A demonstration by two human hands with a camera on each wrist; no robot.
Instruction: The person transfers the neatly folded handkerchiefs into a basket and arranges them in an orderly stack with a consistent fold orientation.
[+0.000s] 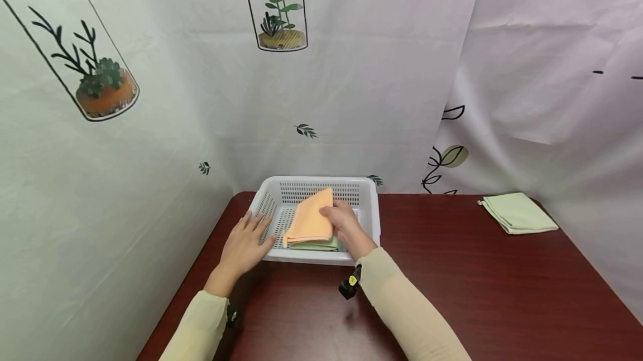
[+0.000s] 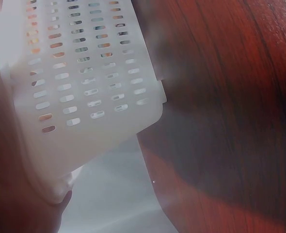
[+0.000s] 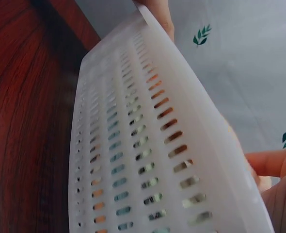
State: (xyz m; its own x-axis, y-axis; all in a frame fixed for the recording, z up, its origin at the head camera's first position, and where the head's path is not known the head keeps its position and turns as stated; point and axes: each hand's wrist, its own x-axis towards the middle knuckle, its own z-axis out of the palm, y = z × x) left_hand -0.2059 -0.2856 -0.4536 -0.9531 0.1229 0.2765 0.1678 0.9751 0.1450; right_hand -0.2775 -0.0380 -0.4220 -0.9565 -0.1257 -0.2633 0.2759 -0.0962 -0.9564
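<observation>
Inside a white slotted plastic basket [image 1: 310, 255], an orange folded cloth [image 1: 310, 218] is held up at a slant. My right hand [image 1: 343, 220] pinches its right edge between thumb and fingers. Beneath it, a green folded cloth [image 1: 317, 245] shows along the basket's front; the orange one hides most of it. My left hand [image 1: 244, 245] rests with spread fingers on the basket's left front rim. In the left wrist view the basket wall [image 2: 94, 92] fills the upper left. From the right wrist, bits of orange and green show through the slots of the basket side [image 3: 119, 141].
Another green folded cloth [image 1: 519, 213] lies at the far right of the dark red wooden table [image 1: 442, 272]. A white plant-print curtain [image 1: 351, 99] stands behind the basket and along both sides. Black wrist cameras [image 1: 350, 283] sit below each sleeve.
</observation>
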